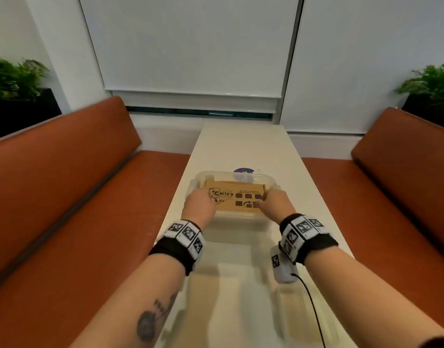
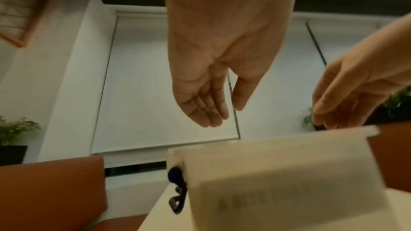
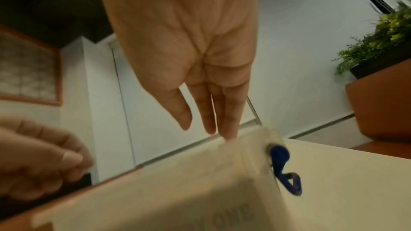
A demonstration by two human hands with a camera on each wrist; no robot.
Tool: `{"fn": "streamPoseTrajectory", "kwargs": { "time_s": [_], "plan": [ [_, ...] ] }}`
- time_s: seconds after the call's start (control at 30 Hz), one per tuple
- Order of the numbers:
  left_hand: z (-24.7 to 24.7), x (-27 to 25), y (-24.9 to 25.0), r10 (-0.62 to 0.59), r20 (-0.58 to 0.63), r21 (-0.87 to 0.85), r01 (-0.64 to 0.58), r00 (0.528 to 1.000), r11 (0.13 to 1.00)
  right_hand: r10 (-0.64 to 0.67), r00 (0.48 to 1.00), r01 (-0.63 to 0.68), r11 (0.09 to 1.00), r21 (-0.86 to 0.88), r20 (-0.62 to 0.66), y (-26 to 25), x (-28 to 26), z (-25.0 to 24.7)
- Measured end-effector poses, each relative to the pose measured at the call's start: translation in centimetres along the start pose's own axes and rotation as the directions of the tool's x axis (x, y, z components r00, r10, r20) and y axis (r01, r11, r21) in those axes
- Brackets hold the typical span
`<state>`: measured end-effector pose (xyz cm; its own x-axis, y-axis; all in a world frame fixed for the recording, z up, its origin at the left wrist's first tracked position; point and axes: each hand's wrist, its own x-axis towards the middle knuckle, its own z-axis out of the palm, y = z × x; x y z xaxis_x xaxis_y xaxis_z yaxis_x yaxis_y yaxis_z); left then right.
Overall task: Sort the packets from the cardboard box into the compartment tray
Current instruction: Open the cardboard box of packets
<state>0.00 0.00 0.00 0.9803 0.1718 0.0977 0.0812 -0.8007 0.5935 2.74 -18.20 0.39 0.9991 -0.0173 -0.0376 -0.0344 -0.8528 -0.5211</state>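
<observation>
A brown cardboard box (image 1: 234,197) printed "CBITE'S" lies flat inside a clear plastic container (image 1: 197,180) at the middle of the narrow white table. My left hand (image 1: 199,202) hovers over the box's left end, fingers straight and relaxed in the left wrist view (image 2: 224,111). My right hand (image 1: 273,202) is over its right end; in the right wrist view (image 3: 206,126) its straight fingertips (image 3: 230,136) touch the container's rim (image 3: 251,136). Nearer to me, between my forearms, lies a blurred translucent compartment tray (image 1: 231,272). No packets show.
Blue clips (image 2: 175,173) (image 3: 279,154) hang at the container's ends. A dark purple round thing (image 1: 243,171) sits just behind it. Orange benches (image 1: 78,209) (image 1: 391,209) run along both sides of the table (image 1: 241,144), with plants at the far corners.
</observation>
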Motion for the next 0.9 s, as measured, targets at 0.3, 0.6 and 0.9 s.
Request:
{"fn": "streamPoseTrajectory", "kwargs": {
  "time_s": [0.3, 0.6, 0.9],
  "plan": [
    [3.4, 4.6, -0.3, -0.167, 0.183, 0.442, 0.071, 0.969, 0.894, 0.144, 0.988, -0.128, 0.962, -0.241, 0.051, -0.3, 3.6, 4.0],
    [5.2, 5.8, -0.2, -0.279, 0.125, 0.426, 0.202, 0.952, 0.882, 0.214, 0.975, -0.221, 0.955, -0.197, -0.06, 0.2, 4.5, 5.5],
    [6.0, 5.7, -0.1, -0.271, -0.102, 0.284, 0.289, 0.957, 0.914, 0.212, 0.951, -0.242, 0.963, -0.12, -0.224, 0.1, 3.8, 5.7]
  ]
}}
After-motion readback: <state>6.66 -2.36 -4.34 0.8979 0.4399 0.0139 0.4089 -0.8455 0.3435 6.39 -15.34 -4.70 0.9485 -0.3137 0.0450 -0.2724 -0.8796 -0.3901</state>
